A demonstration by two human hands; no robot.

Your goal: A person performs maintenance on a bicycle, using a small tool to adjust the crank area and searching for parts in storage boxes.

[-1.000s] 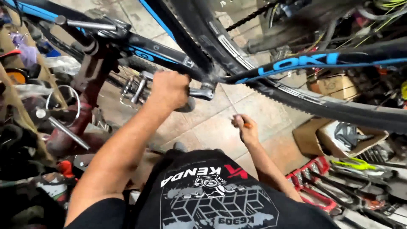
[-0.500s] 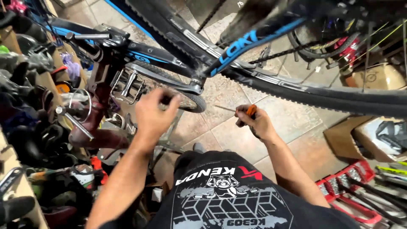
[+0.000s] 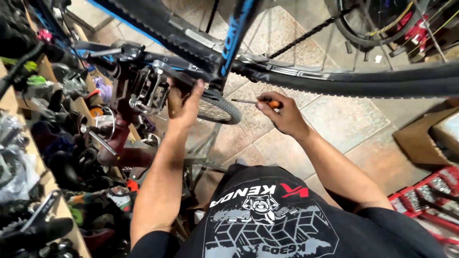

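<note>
A screwdriver (image 3: 253,102) with an orange handle is clenched in the right hand (image 3: 282,114), its shaft lying nearly level and pointing left toward the tyre (image 3: 220,107) and the left hand (image 3: 184,102). The left hand is closed on the bike's frame (image 3: 234,38) just beside a metal pedal (image 3: 150,91); what exactly lies under its fingers cannot be told. The tool's tip is held near the tyre, apart from it, so the part lies to the left of the grip, nearer the left hand.

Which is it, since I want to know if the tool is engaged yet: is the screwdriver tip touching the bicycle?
Apart. The head view shows the screwdriver held in the right hand, its tip in open air over floor tiles, short of the bicycle frame.
</note>
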